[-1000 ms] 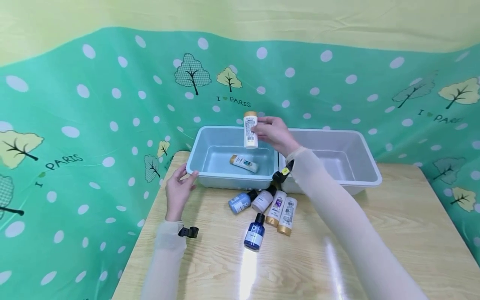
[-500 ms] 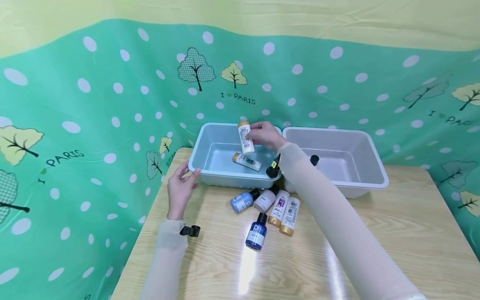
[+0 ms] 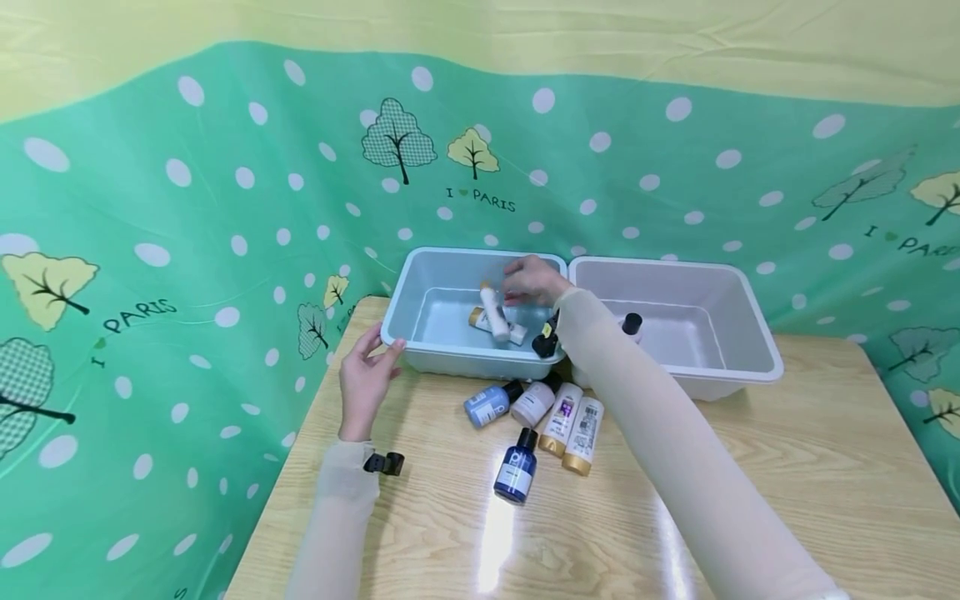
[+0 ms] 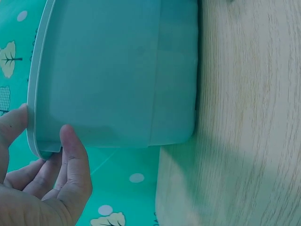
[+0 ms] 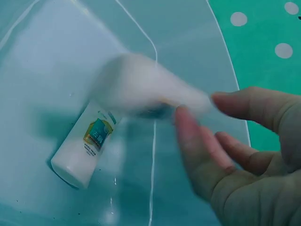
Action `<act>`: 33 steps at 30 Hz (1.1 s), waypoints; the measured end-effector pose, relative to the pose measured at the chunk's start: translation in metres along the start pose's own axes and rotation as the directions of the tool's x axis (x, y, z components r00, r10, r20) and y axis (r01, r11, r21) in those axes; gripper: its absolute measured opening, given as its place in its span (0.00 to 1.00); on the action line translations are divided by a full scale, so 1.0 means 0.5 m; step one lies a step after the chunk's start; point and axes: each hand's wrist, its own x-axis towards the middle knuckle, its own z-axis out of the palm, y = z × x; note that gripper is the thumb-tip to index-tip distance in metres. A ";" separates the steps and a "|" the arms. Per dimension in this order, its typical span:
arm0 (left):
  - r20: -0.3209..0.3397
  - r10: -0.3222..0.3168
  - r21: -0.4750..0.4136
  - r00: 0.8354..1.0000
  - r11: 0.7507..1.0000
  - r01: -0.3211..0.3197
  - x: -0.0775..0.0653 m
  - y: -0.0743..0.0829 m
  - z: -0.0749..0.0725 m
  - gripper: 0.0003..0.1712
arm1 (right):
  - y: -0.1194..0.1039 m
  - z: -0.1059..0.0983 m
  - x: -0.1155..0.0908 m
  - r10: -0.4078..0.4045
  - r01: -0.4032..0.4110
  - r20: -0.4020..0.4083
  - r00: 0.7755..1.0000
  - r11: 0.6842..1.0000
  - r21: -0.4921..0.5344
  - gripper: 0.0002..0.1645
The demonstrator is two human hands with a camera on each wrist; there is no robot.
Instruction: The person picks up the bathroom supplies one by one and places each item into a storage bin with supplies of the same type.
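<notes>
My left hand grips the front left corner of the light blue plastic bin, its rim lying between thumb and fingers in the left wrist view. Inside that bin, my right hand is held above the floor with fingers apart. Just off its fingertips is a white bottle with a gold cap, blurred in the right wrist view and apparently falling. Partly under it lies another white gold-capped bottle with a green label, on the bin floor.
A grey bin stands to the right, with a black-capped bottle in it partly behind my sleeve. In front lie a light blue bottle, a pale bottle, two white gold-capped bottles and a dark blue bottle.
My right hand has lowered the white bottle into the light blue bin and let it go; the bottle has tipped over the one lying there. My left hand keeps hold of the rim.
</notes>
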 end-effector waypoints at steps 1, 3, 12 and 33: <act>0.000 0.001 -0.003 1.000 1.000 -0.001 0.000 0.000 0.000 0.36 | -0.002 0.001 -0.002 -0.007 0.007 0.001 1.000 1.000 0.017 0.35; -0.001 0.003 -0.008 1.000 1.000 -0.003 0.001 0.000 0.000 0.36 | -0.007 0.003 -0.008 -0.023 0.023 0.006 1.000 0.999 0.041 0.34; 0.005 -0.008 0.005 1.000 1.000 0.008 0.002 0.000 0.004 0.37 | -0.046 -0.002 -0.054 -0.106 0.105 0.015 0.994 0.993 0.053 0.31; -0.012 -0.023 0.043 1.000 0.999 0.024 -0.001 0.000 -0.001 0.37 | 0.003 -0.041 -0.293 -0.441 0.435 -0.026 0.897 0.892 -0.124 0.28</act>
